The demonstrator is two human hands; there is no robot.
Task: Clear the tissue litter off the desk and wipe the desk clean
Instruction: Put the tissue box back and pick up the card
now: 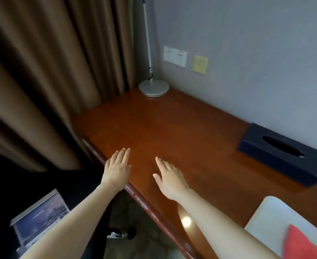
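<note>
Both hands (142, 171) flat above desk (172, 128)

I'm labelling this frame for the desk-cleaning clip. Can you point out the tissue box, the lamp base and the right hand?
tissue box (277, 156): head view, on its dark top face beside the slot.
lamp base (153, 87): head view, on the round grey foot.
right hand (169, 177): head view, on the back of the hand.

Silver lamp base (153, 88) w/ thin pole sits at far corner by brown curtain (42, 71). White wall sockets (175, 56) + yellow plate (200, 64) on grey wall. Laptop (40, 214) bottom left. White pad (277, 217) w/ red item (303, 243) bottom right.
</note>
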